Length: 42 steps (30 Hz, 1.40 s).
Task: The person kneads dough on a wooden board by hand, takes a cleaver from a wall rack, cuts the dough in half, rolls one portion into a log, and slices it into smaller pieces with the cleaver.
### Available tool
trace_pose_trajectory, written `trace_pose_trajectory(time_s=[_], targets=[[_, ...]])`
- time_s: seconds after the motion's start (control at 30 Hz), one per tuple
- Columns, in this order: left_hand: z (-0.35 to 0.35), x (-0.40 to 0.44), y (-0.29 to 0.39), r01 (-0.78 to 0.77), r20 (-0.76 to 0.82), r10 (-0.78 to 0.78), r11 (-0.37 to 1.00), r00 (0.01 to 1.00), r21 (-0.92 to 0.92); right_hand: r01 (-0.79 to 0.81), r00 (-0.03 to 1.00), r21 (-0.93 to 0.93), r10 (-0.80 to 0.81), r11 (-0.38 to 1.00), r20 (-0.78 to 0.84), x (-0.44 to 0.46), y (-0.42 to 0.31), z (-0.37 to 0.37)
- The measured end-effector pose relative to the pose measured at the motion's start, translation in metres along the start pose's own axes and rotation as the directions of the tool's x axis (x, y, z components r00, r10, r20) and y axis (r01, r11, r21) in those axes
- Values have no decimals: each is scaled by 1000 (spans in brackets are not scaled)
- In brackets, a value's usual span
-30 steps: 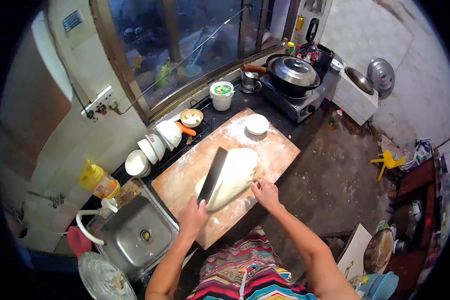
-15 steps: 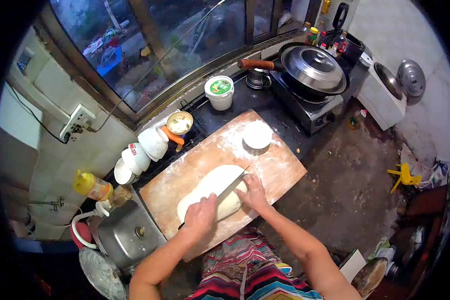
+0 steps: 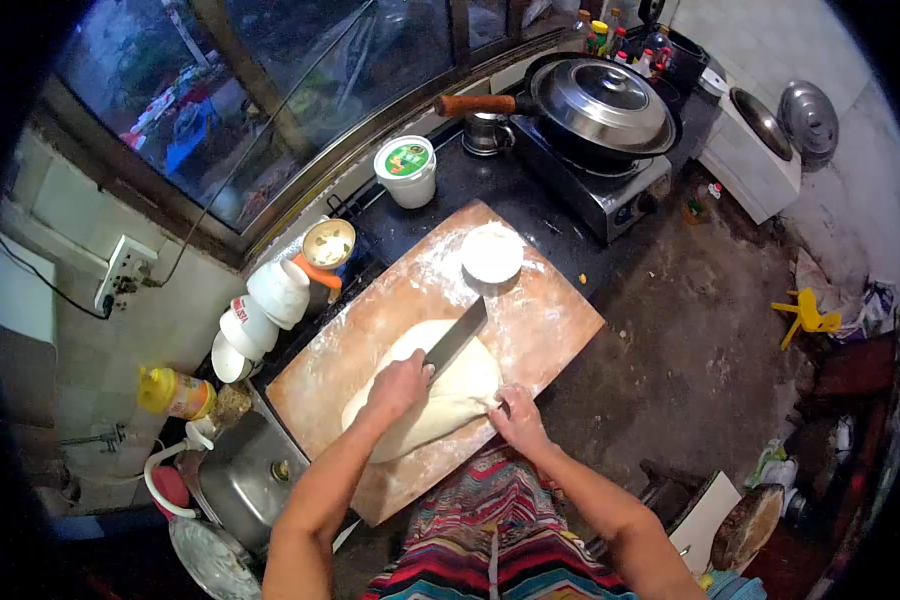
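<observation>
My left hand [image 3: 400, 386] is closed on the handle of a broad-bladed kitchen knife [image 3: 461, 333]. Its blade lies tilted over a large slab of pale dough [image 3: 475, 372], pointing toward the white bowl [image 3: 492, 254]. With closed fingers, my right hand [image 3: 519, 416] pinches the tip of a dough strip [image 3: 432, 422] along the slab's near side. Whether the strip is fully separate at its left end I cannot tell. Under the dough is a floured wooden board [image 3: 560, 312].
Stacked white bowls [image 3: 277, 293] and a metal sink [image 3: 245, 475] are at the left. A lidded white tub [image 3: 407, 172] stands behind the board. To the right, a covered wok [image 3: 602, 105] sits on a stove [image 3: 610, 190]. A yellow stool [image 3: 808, 317] is on the floor.
The knife has lifted from the cut and shifted away from me, across the slab. My right hand has moved nearer my body, pulling the strip's end away from the main dough.
</observation>
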<state>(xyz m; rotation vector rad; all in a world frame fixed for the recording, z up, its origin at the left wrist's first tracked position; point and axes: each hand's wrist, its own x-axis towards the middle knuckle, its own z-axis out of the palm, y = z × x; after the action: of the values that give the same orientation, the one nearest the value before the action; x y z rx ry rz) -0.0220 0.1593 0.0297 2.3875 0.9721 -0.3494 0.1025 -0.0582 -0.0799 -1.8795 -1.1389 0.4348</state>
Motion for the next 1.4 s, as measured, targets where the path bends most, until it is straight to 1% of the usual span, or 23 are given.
trace_pose_trajectory(time_s=[0.03,0.13,0.17,0.27,0.3,0.37,0.4,0.43,0.53,0.57,0.67,0.7,0.8,0.9,1.0,1.1,1.17,1.27,1.3,1.4], targets=[[0,-9,-6,-4,-19,3,1000,1000,-13,7,1000,-45,-7,999,3,-4,4,3],[-16,-59,-6,-18,-114,15,999,993,-27,-107,994,63,107,992,6,-9,-8,-2],[-16,-76,-7,-20,-152,16,999,988,-26,-119,993,26,119,993,7,-11,6,5],[-8,-119,-32,-39,-93,43,999,995,37,-113,984,-78,101,990,-143,6,-29,-9],[-8,-128,-37,-28,-84,33,998,996,56,23,987,-248,-60,969,-146,13,-32,-13],[-7,-139,-42,-7,-61,13,995,998,99,168,985,-294,-173,941,9,29,-45,-18],[-8,-137,-40,-15,-88,25,994,996,112,238,971,-308,-221,921,87,32,-48,-18],[-8,-133,-36,-21,-113,35,992,993,123,203,977,-275,-177,940,116,26,-38,-4],[-8,-110,-18,-75,-133,93,988,987,132,48,996,-211,-30,976,86,-2,-39,2],[-6,-99,-10,-99,-133,116,987,984,127,47,996,-256,-25,965,90,-11,-40,1],[9,-60,10,-146,-93,162,977,982,155,125,988,-257,-97,958,118,-26,-21,-1],[13,-50,19,-136,-84,154,972,985,193,151,985,-261,-123,953,119,-25,-19,-2],[13,-39,31,-146,-80,171,958,982,246,79,989,-183,-54,980,136,-19,-33,-14],[4,-37,33,-132,-27,147,941,989,311,20,990,-165,4,986,142,-7,-36,-13],[-2,-51,18,-171,-1,182,925,983,341,36,993,-223,-10,974,114,2,-37,-8],[-15,-71,6,-118,94,94,947,991,299,3,994,-260,26,966,107,7,-41,-7],[-28,-94,-7,-93,114,61,952,992,293,-33,990,-302,73,953,121,6,-38,-3],[-51,-143,-34,-88,99,59,944,993,317,-94,986,-280,127,955,103,7,-48,-2],[-53,-156,-44,-89,80,66,939,995,332,-67,993,-277,90,958,72,6,-53,1],[-24,-183,-75,-30,50,15,949,999,313,97,994,-456,-67,885,81,-6,-85,-3]])
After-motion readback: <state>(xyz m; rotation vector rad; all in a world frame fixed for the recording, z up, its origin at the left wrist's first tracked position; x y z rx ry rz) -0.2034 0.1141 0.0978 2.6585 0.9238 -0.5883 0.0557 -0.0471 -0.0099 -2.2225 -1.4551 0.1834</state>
